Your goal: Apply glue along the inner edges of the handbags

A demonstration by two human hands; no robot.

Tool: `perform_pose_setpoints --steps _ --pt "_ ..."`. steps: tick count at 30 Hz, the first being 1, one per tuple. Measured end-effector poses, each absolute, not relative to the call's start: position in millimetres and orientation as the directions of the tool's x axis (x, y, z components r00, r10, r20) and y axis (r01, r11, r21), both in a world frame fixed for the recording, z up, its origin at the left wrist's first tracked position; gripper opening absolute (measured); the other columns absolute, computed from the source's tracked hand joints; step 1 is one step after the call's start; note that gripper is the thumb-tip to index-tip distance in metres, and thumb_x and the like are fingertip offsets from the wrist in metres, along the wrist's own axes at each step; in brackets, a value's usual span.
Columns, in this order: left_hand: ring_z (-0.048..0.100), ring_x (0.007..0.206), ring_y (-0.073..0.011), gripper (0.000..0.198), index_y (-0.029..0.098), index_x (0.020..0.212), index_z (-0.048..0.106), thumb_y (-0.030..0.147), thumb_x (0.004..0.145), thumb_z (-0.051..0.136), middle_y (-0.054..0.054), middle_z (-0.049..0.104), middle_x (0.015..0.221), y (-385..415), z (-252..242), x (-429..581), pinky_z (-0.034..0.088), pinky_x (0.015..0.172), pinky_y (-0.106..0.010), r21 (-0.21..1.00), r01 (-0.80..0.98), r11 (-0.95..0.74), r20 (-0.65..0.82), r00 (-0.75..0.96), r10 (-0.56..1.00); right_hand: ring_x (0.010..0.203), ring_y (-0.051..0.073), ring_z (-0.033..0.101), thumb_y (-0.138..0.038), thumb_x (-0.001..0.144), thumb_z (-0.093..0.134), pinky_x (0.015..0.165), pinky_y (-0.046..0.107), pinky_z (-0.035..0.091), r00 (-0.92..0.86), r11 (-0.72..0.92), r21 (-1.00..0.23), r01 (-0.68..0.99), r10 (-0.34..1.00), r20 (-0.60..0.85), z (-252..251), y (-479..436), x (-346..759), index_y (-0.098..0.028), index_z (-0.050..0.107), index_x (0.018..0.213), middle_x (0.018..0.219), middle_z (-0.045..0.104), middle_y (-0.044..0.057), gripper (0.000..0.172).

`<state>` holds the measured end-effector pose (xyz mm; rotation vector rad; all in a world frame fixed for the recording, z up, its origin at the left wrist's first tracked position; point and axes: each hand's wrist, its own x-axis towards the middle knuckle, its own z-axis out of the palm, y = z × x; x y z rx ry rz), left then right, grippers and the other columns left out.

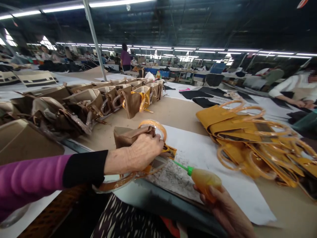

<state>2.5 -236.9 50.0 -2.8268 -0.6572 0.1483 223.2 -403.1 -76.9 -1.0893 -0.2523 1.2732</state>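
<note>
My left hand is closed on a brown and yellow handbag at the table's front edge. The bag's wrapped orange handle arches up behind the fingers, and another handle hangs toward me. In my right hand is a squeeze bottle of amber liquid with a green nozzle. It lies tilted, its thin tip pointing left at the yellow edge of the bag. Whether the tip touches the bag I cannot tell. Below the bag is a stained white sheet.
Rows of brown handbags stand at the left. A heap of yellow bag pieces with handles lies at the right. Black flat pieces lie farther back. A co-worker sits at the far right. A metal post rises behind the bags.
</note>
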Motion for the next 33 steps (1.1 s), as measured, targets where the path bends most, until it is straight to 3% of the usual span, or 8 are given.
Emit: perform_pose_setpoints --steps 5,9,15,22,33 --pt "0.057 0.089 -0.0267 0.022 0.011 0.101 0.055 0.017 0.08 0.054 -0.011 0.059 0.102 -239 40 -2 0.046 0.073 -0.037 -0.257 0.444 -0.858 -0.041 0.882 0.469 0.082 0.026 0.067 -0.029 0.06 0.087 0.059 0.026 0.053 0.316 -0.175 -0.836 -0.52 0.87 -0.379 -80 -391 224 -0.021 0.061 0.113 0.104 0.07 0.011 0.059" --pt "0.056 0.09 -0.0236 0.03 0.01 0.108 0.053 0.008 0.079 0.048 -0.012 0.059 0.105 -243 29 -9 0.046 0.076 -0.035 -0.23 0.441 -0.868 -0.033 0.887 0.46 0.078 0.025 0.066 -0.027 0.062 0.085 0.052 0.023 0.048 0.271 -0.191 -0.855 -0.482 0.896 -0.352 -84 -382 224 -0.02 0.063 0.111 0.101 0.07 0.011 0.055" --pt "0.056 0.094 -0.0242 0.034 0.011 0.115 0.052 0.013 0.081 0.049 -0.013 0.059 0.113 -245 23 -12 0.048 0.079 -0.037 -0.214 0.451 -0.866 -0.025 0.884 0.466 0.073 0.026 0.066 -0.026 0.062 0.083 0.049 0.025 0.045 0.253 -0.187 -0.877 -0.442 0.912 -0.322 -86 -375 223 -0.019 0.064 0.107 0.096 0.07 0.011 0.049" --pt "0.058 0.094 -0.0252 0.037 0.009 0.116 0.053 0.009 0.08 0.047 -0.014 0.061 0.111 -247 26 -10 0.048 0.081 -0.04 -0.233 0.444 -0.865 -0.076 0.879 0.471 0.073 0.025 0.064 -0.023 0.06 0.083 0.046 0.024 0.046 0.217 -0.205 -0.874 -0.441 0.92 -0.326 -90 -373 225 -0.017 0.067 0.105 0.095 0.07 0.011 0.048" --pt "0.06 0.083 -0.0211 0.032 0.013 0.113 0.055 0.011 0.08 0.053 -0.01 0.064 0.104 -243 10 -17 0.047 0.072 -0.032 -0.262 0.424 -0.867 0.056 0.904 0.425 0.067 0.022 0.064 -0.022 0.06 0.087 0.042 0.019 0.041 0.145 -0.223 -0.81 -0.542 0.925 -0.352 -101 -375 232 -0.019 0.067 0.105 0.091 0.069 0.011 0.048"
